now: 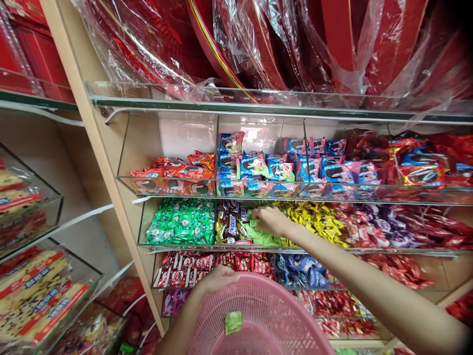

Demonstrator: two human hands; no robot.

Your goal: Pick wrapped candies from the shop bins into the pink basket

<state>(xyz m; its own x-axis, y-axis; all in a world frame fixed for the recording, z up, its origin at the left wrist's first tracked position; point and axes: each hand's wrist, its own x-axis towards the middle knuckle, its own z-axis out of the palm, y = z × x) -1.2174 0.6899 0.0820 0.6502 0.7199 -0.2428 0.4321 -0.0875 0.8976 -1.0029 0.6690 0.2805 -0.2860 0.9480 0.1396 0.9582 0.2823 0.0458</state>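
Note:
My left hand (219,279) grips the rim of a pink plastic basket (281,296) with perforated sides. Inside the basket lies a single light-green wrapped candy (233,322). My right hand (271,221) reaches into a glass-fronted bin, its fingers bent down among light-green wrapped candies (264,237); whether they pinch one is hidden. In the same bin, to the left of that hand, are brown Snickers bars (232,224). Green wrapped candies (181,222) fill the bin on the left, and yellow wrapped candies (314,219) lie to the right, behind my right forearm.
Above, a glass-fronted shelf (258,190) holds blue and orange snack packs. Red items in clear plastic (258,44) overhang the top glass shelf. Lower bins hold red-and-white packs (185,268) and blue candies (303,271). A wooden upright (99,148) stands left, beside bins of biscuits (37,291).

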